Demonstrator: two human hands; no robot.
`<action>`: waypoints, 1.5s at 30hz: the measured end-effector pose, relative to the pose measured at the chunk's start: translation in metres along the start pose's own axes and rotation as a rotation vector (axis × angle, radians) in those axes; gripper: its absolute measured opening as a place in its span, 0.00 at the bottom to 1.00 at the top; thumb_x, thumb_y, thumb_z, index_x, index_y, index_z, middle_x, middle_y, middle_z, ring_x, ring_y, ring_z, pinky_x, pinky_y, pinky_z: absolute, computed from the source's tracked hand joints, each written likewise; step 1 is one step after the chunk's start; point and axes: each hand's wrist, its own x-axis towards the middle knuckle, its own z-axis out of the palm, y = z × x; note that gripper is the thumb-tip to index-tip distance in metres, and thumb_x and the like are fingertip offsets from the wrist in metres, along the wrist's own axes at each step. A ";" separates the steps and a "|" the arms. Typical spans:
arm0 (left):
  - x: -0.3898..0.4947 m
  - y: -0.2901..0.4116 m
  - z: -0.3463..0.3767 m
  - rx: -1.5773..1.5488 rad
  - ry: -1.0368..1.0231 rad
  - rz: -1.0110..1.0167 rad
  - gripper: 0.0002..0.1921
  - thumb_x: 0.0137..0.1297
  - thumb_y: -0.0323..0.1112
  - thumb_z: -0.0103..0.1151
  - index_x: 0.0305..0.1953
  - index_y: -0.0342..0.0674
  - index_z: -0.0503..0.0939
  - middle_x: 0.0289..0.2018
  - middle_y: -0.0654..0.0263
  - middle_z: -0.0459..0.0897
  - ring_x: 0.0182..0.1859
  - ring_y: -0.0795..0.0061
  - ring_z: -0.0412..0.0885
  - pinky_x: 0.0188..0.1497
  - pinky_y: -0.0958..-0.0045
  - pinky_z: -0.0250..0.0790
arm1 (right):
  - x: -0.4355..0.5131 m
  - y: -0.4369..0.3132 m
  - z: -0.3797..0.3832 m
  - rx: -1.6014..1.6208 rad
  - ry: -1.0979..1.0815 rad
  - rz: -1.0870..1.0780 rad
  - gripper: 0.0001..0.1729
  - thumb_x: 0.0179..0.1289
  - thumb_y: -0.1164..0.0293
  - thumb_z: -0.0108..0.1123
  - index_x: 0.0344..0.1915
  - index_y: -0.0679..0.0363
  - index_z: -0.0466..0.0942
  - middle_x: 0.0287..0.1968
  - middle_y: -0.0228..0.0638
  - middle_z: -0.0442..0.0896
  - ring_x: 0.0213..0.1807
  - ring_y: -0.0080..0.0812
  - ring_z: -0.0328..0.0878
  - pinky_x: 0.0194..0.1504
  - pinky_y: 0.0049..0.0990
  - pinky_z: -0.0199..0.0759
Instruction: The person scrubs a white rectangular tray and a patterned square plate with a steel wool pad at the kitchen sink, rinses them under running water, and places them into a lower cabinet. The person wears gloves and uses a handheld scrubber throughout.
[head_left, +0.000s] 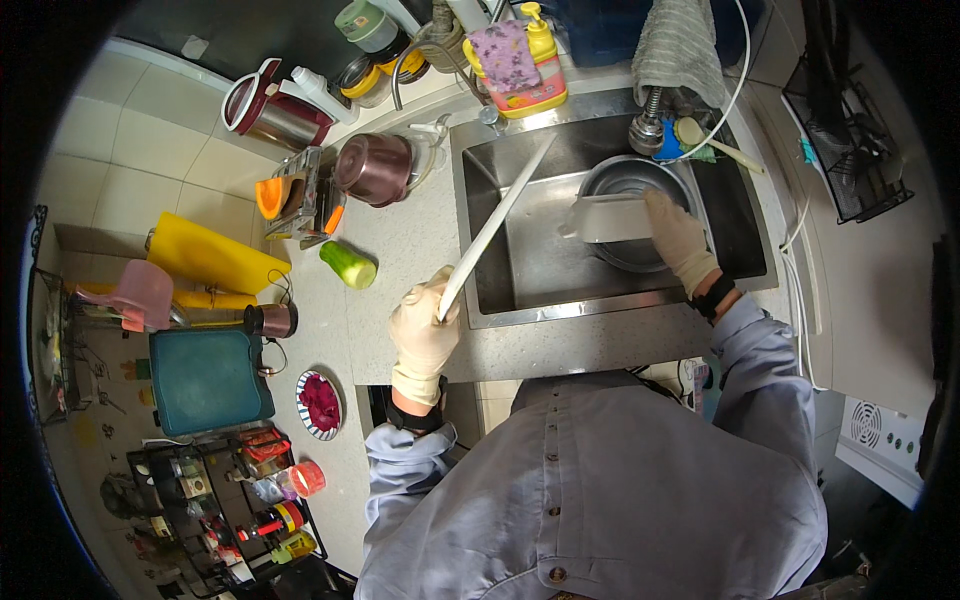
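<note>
My gloved left hand is closed around the lower end of a long, narrow white object, which slants up over the left side of the stainless steel sink. What that object is, I cannot tell. My gloved right hand grips a pale, roughly rectangular object, blurred, with a small nub at its far end. It is held above a round metal basin inside the sink. A showerhead-type faucet head hangs at the sink's back right.
On the counter left of the sink lie a cut green vegetable, a reddish pot and a striped plate of magenta pieces. A dish soap bottle stands behind the sink. A brush spans its right rear corner.
</note>
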 end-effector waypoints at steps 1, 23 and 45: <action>0.000 0.000 0.000 -0.004 -0.002 0.001 0.09 0.48 0.23 0.60 0.31 0.46 0.75 0.33 0.66 0.84 0.29 0.63 0.80 0.28 0.68 0.71 | 0.000 0.000 -0.001 -0.018 -0.004 -0.010 0.19 0.62 0.70 0.47 0.54 0.56 0.69 0.43 0.33 0.80 0.28 0.30 0.81 0.26 0.27 0.78; -0.001 -0.005 0.001 -0.004 0.004 -0.002 0.14 0.48 0.22 0.59 0.37 0.47 0.78 0.32 0.66 0.83 0.29 0.62 0.80 0.28 0.68 0.72 | 0.007 -0.009 -0.009 -0.014 -0.045 -0.020 0.19 0.61 0.70 0.48 0.53 0.60 0.69 0.43 0.35 0.80 0.30 0.30 0.82 0.27 0.27 0.78; -0.008 -0.008 -0.003 0.016 -0.003 -0.015 0.14 0.48 0.23 0.60 0.37 0.47 0.77 0.32 0.67 0.83 0.31 0.63 0.81 0.30 0.69 0.73 | 0.008 -0.015 -0.020 0.151 -0.055 0.076 0.12 0.64 0.71 0.44 0.47 0.58 0.68 0.38 0.38 0.80 0.30 0.40 0.83 0.29 0.36 0.78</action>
